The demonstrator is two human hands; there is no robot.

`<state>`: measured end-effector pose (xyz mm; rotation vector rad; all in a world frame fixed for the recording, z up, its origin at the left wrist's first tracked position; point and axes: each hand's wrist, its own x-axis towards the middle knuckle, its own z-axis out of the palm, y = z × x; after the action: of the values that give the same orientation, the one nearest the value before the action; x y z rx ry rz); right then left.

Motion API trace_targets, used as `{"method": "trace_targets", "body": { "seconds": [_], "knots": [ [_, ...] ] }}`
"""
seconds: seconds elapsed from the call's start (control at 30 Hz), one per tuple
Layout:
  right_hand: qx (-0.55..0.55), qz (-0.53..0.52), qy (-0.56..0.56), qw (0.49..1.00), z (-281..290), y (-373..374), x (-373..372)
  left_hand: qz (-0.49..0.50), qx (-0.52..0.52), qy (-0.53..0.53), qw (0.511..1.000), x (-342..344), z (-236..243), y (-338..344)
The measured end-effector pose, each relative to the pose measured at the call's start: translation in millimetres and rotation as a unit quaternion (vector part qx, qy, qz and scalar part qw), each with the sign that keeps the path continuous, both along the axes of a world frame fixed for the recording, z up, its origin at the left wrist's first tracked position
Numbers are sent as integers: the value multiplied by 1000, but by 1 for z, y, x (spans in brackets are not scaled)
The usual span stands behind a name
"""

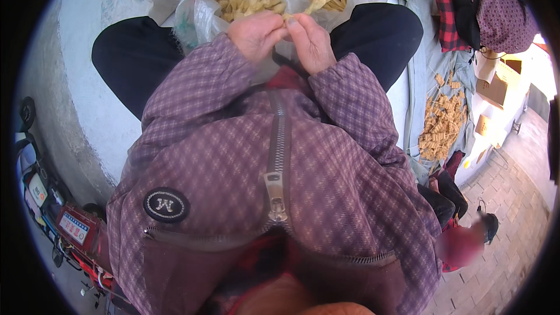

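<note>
pinching a pale twisted strip [319, 3], the left hand [256, 35] and right hand [313, 42] meet near crinkled plastic bags [202, 18].

On the right a heap of small tan pieces [442, 125] is lying on a grey sheet [416, 52] beside cardboard boxes [494, 90], a person in red [462, 246] is sitting nearer by brick paving [507, 216], another person [504, 20] is occupying the far right, and a red vehicle [100, 240] is standing near left.
</note>
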<state>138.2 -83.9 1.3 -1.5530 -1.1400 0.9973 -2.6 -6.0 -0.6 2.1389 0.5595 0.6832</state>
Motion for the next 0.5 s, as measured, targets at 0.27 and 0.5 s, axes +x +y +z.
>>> {"method": "trace_targets", "body": {
  "seconds": [0.27,0.5],
  "knots": [
    [-67,43,138,987,21,-5,10,58,-692,-129,708,-2,-3,-3],
    [-43,58,117,990,8,-7,3,73,-529,-8,846,-4,3,-6]
  ]
}}
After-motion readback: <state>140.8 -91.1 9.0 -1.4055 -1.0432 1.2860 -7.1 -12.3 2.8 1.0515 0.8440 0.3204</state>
